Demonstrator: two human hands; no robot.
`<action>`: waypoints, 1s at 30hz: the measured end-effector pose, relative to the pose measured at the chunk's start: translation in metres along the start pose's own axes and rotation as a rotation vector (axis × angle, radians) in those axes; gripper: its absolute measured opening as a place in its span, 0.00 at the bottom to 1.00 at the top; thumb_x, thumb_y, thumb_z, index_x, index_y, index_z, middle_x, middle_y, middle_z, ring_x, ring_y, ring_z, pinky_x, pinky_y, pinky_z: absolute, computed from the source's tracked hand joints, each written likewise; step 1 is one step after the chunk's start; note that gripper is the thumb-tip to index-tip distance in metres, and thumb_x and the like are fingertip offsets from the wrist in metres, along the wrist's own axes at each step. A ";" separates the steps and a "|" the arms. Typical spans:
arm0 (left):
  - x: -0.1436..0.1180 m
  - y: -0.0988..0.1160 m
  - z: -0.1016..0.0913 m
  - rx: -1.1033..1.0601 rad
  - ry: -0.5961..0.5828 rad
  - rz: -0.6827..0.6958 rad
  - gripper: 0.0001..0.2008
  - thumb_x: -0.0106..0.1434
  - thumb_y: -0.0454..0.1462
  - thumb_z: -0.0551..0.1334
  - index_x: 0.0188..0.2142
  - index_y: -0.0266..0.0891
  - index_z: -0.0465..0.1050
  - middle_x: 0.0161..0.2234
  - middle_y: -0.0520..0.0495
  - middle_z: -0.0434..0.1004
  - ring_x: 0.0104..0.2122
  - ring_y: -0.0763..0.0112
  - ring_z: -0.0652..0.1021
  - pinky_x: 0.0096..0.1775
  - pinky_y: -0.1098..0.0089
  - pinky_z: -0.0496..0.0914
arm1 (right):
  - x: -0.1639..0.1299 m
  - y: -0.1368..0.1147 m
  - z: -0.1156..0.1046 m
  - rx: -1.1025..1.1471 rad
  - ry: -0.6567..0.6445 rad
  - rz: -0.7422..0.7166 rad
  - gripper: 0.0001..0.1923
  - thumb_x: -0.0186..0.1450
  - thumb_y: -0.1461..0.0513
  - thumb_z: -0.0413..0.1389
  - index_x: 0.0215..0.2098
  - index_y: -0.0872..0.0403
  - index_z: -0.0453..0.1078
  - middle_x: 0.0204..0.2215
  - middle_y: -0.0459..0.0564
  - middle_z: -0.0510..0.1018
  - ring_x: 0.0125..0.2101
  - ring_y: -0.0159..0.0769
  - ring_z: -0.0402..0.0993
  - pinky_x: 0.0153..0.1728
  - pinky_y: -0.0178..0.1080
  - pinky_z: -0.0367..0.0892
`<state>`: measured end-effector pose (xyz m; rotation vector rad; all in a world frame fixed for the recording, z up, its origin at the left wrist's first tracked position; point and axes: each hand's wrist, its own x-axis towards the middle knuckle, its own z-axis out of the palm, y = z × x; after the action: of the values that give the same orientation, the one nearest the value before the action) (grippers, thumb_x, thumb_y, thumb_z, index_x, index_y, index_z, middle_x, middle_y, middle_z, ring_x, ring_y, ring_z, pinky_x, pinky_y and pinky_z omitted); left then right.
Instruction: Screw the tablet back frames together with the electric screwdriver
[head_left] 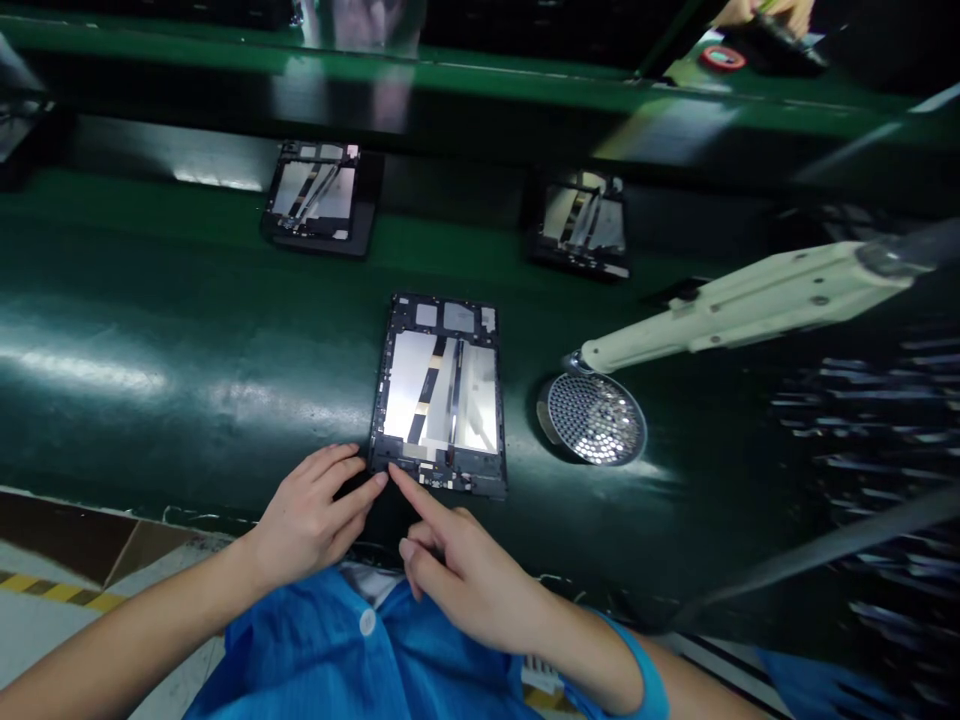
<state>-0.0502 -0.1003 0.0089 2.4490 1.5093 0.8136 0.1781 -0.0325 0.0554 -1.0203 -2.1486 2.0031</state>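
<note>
An opened tablet (440, 390) lies flat on the green work surface in front of me, its inner side up, with silver panels, dark ribbon cables and small circuit parts along its lower edge. My left hand (319, 510) rests at the tablet's lower left corner, fingers outstretched and fingertips on or against the frame. With its index finger stretched out, my right hand (469, 575) touches the same corner, close to the left fingertips. Its other fingers are loosely bent. Whether anything small lies under the fingertips is hidden.
Two similar opened tablets (313, 195) (585, 220) lie further back on dark trays. Right of my tablet stands a round perforated suction hood (596, 418) on a pale jointed arm (750, 305). A co-worker's hand (772, 15) shows at the top right near a red ring (722, 58).
</note>
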 end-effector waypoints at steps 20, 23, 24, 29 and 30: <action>0.001 0.000 -0.002 0.020 0.002 0.008 0.20 0.68 0.29 0.63 0.59 0.35 0.74 0.51 0.36 0.79 0.57 0.51 0.76 0.57 0.50 0.76 | -0.007 -0.011 0.004 0.546 -0.097 0.241 0.47 0.71 0.50 0.52 0.77 0.52 0.30 0.22 0.41 0.78 0.15 0.29 0.68 0.20 0.32 0.67; -0.001 0.000 -0.002 0.014 -0.021 -0.001 0.21 0.68 0.30 0.63 0.60 0.36 0.73 0.52 0.36 0.78 0.58 0.52 0.76 0.58 0.50 0.76 | -0.009 -0.005 -0.002 0.313 0.119 0.115 0.37 0.72 0.51 0.51 0.75 0.53 0.49 0.23 0.42 0.78 0.17 0.28 0.68 0.22 0.32 0.67; -0.001 0.000 -0.002 0.013 -0.026 -0.001 0.22 0.68 0.30 0.63 0.61 0.36 0.73 0.52 0.36 0.78 0.58 0.52 0.76 0.58 0.50 0.76 | -0.010 -0.003 -0.004 0.212 0.186 0.071 0.33 0.73 0.52 0.51 0.73 0.54 0.55 0.23 0.42 0.78 0.18 0.28 0.68 0.24 0.32 0.67; -0.002 0.000 -0.003 0.011 -0.004 0.009 0.21 0.68 0.29 0.64 0.60 0.34 0.72 0.51 0.36 0.78 0.56 0.54 0.77 0.58 0.52 0.76 | -0.015 0.009 -0.005 -0.217 0.322 -0.077 0.27 0.74 0.56 0.48 0.69 0.56 0.63 0.25 0.46 0.82 0.23 0.32 0.74 0.31 0.36 0.71; -0.002 0.000 -0.003 0.012 0.001 0.011 0.21 0.68 0.29 0.64 0.60 0.33 0.72 0.51 0.36 0.78 0.56 0.54 0.77 0.58 0.52 0.75 | -0.016 0.012 -0.003 -0.277 0.327 -0.094 0.28 0.74 0.57 0.48 0.69 0.57 0.62 0.26 0.46 0.82 0.23 0.32 0.75 0.31 0.36 0.72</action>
<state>-0.0521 -0.1022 0.0109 2.4678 1.5065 0.8100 0.1972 -0.0381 0.0517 -1.1578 -2.2753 1.4081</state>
